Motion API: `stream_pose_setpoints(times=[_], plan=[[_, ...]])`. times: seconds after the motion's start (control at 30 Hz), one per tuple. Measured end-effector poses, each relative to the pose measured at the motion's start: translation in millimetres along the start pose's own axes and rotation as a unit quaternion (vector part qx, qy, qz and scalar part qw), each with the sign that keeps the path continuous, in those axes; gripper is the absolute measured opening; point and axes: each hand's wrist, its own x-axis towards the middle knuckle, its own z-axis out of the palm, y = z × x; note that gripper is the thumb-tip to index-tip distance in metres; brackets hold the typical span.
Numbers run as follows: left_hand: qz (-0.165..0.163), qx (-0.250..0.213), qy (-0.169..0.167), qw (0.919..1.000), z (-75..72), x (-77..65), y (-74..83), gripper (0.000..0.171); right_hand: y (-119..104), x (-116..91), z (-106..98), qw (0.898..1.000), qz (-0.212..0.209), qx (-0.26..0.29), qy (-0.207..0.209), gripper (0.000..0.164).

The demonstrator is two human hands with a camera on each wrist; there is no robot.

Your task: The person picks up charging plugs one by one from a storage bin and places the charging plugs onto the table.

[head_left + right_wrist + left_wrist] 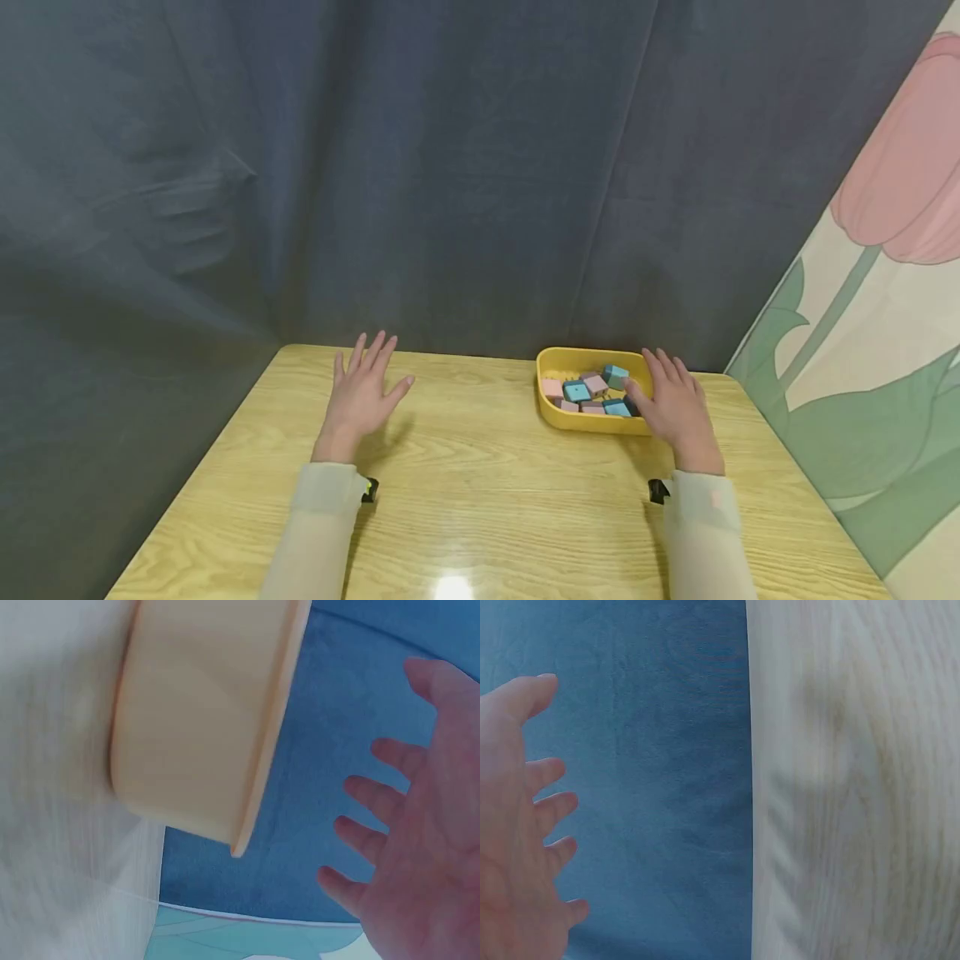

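Observation:
My left hand (361, 401) hovers above the left part of the table, fingers spread and holding nothing. In the left wrist view the same hand (517, 817) is seen from the palm side, apart from the wood. My right hand (675, 408) reaches over the right end of a yellow bin (592, 424), its straight fingers hiding that end. Inside lie several small blocks, among them a blue block (577, 392) and a pink block (552, 388), some with metal prongs. In the right wrist view the palm (420, 825) stands beyond the bin's rim (262, 765), gripping nothing.
The wooden table (465, 483) ends at a dark blue curtain (450, 183) behind it. Curtain cloth also runs down its left side. At the right stands a panel with a printed pink tulip (911, 158). Each wrist wears a small black device (370, 490).

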Motion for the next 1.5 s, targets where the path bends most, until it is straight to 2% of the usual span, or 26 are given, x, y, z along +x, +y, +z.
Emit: stream_pose_setpoints(times=[0.17,0.3,0.47,0.53,0.77,0.87,0.97,1.07,1.17,1.27,1.5], plan=[[0.004,-0.007,0.005,1.0000,-1.9,1.5,1.3,0.082,12,10,-2,1.000,0.018,0.023,0.005,0.084],[0.010,-0.008,-0.001,0.9999,-0.7,3.9,0.8,0.081,23,20,-2,0.996,0.055,0.066,-0.039,0.089],[0.007,-0.009,-0.006,0.9999,-0.5,3.9,0.7,0.081,33,34,-3,0.984,0.097,0.098,-0.112,0.089],[0.007,-0.010,-0.005,0.9999,0.3,4.3,1.7,0.081,37,38,-4,0.982,0.104,0.096,-0.127,0.083],[0.019,-0.036,-0.014,0.9991,7.1,10.7,9.9,0.080,53,48,-6,0.979,0.125,0.080,-0.142,0.051],[0.020,-0.064,-0.014,0.9977,8.3,12.7,14.2,0.079,57,48,-4,0.975,0.133,0.083,-0.157,0.046],[0.017,-0.113,-0.027,0.9932,9.5,14.0,19.6,0.075,59,47,2,0.972,0.130,0.102,-0.169,0.044],[0.019,-0.158,-0.050,0.9860,11.7,16.6,28.5,0.070,56,48,9,0.968,0.128,0.121,-0.178,0.042],[0.030,-0.181,-0.071,0.9804,12.7,21.8,42.3,0.066,51,52,15,0.966,0.131,0.121,-0.186,0.045],[0.052,-0.181,-0.087,0.9782,13.4,29.6,60.2,0.062,50,54,18,0.963,0.147,0.120,-0.194,0.050],[0.111,-0.152,-0.108,0.9762,16.1,49.0,100.2,0.058,52,52,18,0.959,0.161,0.123,-0.198,0.048]])
